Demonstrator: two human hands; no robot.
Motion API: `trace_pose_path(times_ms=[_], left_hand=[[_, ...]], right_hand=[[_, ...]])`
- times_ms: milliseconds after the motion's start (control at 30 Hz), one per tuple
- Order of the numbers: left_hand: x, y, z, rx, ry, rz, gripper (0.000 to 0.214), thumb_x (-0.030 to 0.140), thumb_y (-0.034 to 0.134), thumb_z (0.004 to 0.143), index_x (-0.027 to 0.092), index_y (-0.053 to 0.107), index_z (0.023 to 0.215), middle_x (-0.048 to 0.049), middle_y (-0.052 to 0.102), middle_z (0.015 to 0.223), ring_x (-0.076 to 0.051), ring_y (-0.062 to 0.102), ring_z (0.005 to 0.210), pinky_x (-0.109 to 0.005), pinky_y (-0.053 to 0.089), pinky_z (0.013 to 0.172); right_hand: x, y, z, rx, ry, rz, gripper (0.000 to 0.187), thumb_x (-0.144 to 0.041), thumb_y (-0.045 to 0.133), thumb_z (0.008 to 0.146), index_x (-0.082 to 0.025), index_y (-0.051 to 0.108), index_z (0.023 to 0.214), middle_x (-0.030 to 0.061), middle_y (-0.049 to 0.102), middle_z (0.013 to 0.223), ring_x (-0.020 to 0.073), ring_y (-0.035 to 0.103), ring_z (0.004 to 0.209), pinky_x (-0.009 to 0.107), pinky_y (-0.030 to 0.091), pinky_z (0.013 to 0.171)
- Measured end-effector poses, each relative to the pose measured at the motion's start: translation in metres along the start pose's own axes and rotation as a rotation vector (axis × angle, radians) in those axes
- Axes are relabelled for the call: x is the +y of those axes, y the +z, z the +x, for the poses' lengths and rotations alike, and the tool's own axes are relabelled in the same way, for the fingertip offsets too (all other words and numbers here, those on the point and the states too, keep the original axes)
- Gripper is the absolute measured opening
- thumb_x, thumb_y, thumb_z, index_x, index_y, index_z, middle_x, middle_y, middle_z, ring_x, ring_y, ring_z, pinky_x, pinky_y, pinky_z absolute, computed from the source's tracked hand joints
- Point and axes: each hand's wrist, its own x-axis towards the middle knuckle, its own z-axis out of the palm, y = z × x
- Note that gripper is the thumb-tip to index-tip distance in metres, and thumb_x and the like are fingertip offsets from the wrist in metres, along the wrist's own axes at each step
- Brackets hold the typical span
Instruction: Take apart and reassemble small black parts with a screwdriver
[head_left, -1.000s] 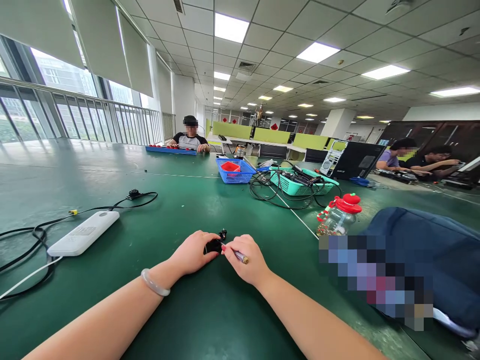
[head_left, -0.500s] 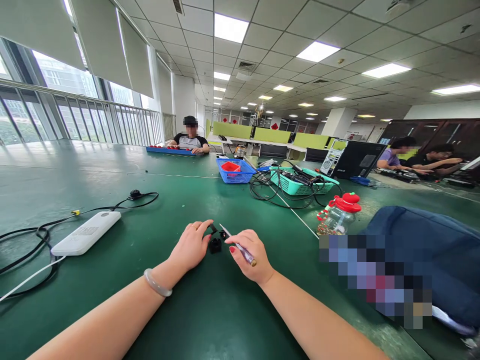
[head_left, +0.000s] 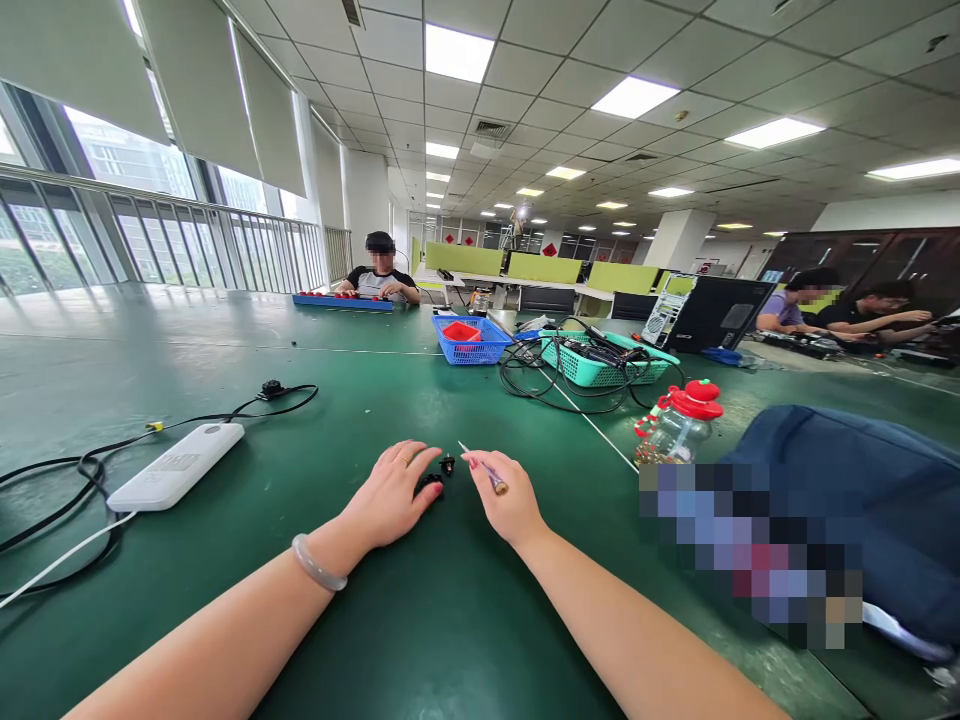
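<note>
My left hand [head_left: 391, 490] lies on the green table [head_left: 450, 620] with fingers stretched forward over a small black part [head_left: 430, 482], its fingertips touching it. A second tiny black piece [head_left: 448, 464] sits just beyond, between both hands. My right hand [head_left: 504, 495] is closed round a thin screwdriver [head_left: 484, 467] whose tip points up and to the left, away from the black parts. A pale bangle is on my left wrist.
A white power strip [head_left: 177, 465] with black and white cables lies at left. A blue basket [head_left: 471, 342], a teal basket [head_left: 604, 362] with tangled cables, a red-lidded glass bottle [head_left: 679, 425] and a dark blue bag [head_left: 847, 500] are ahead and right. Other people sit at the far edges.
My left hand opened from gripping the black part to lying flat over it. My right hand drew the screwdriver off the part and swung its tip upward.
</note>
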Motion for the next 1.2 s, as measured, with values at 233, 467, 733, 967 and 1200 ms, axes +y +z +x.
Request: trace_pose_path(times_ms=[233,467,733,967,1200], left_hand=[[0.002,0.002,-0.003,-0.218,0.034,-0.077,0.038,0.040,0.044,0.091,0.028,0.051,0.127,-0.0065,0.052,0.138,-0.028,0.042,0.131,-0.052,0.030,0.113],[0.000,0.000,0.000,-0.132,-0.224,0.003,0.037,0.017,0.037,0.087,0.023,0.055,0.120,-0.0087,0.059,0.129,-0.027,0.048,0.125,-0.051,0.036,0.106],[0.001,-0.001,-0.001,-0.141,-0.216,-0.096,0.047,0.045,0.041,0.090,0.032,0.047,0.135,-0.0053,0.057,0.135,-0.030,0.038,0.133,-0.057,0.027,0.110],[-0.003,-0.001,0.001,-0.192,-0.058,-0.119,0.038,0.051,0.041,0.090,0.033,0.065,0.113,-0.0045,0.064,0.121,-0.027,0.048,0.122,-0.051,0.034,0.108],[-0.002,-0.001,-0.001,-0.183,-0.043,-0.129,0.031,0.053,0.051,0.085,0.027,0.062,0.097,-0.0054,0.060,0.117,-0.026,0.054,0.111,-0.049,0.040,0.102]], right_hand=[[0.002,0.008,-0.001,-0.120,0.098,-0.030,0.023,-0.032,0.049,0.094,-0.025,0.069,0.104,0.0039,0.070,0.096,0.0185,0.065,0.088,0.032,0.047,0.083],[0.004,0.008,-0.002,-0.288,0.101,-0.062,0.022,-0.034,0.051,0.094,-0.027,0.069,0.105,0.0028,0.071,0.098,0.0201,0.064,0.093,0.038,0.042,0.090],[-0.003,0.006,-0.003,-0.333,-0.067,0.071,0.026,-0.035,0.048,0.094,-0.026,0.073,0.093,0.0007,0.073,0.082,0.0165,0.063,0.077,0.034,0.042,0.084],[0.001,-0.004,0.001,-0.039,0.107,0.258,0.047,-0.048,0.042,0.094,-0.022,0.075,0.073,0.0008,0.056,0.052,0.0168,0.058,0.063,0.029,0.044,0.066],[0.012,-0.002,0.004,-0.027,0.243,0.362,0.051,-0.055,0.044,0.090,-0.019,0.075,0.072,-0.0011,0.046,0.050,0.0128,0.046,0.050,0.026,0.038,0.052]])
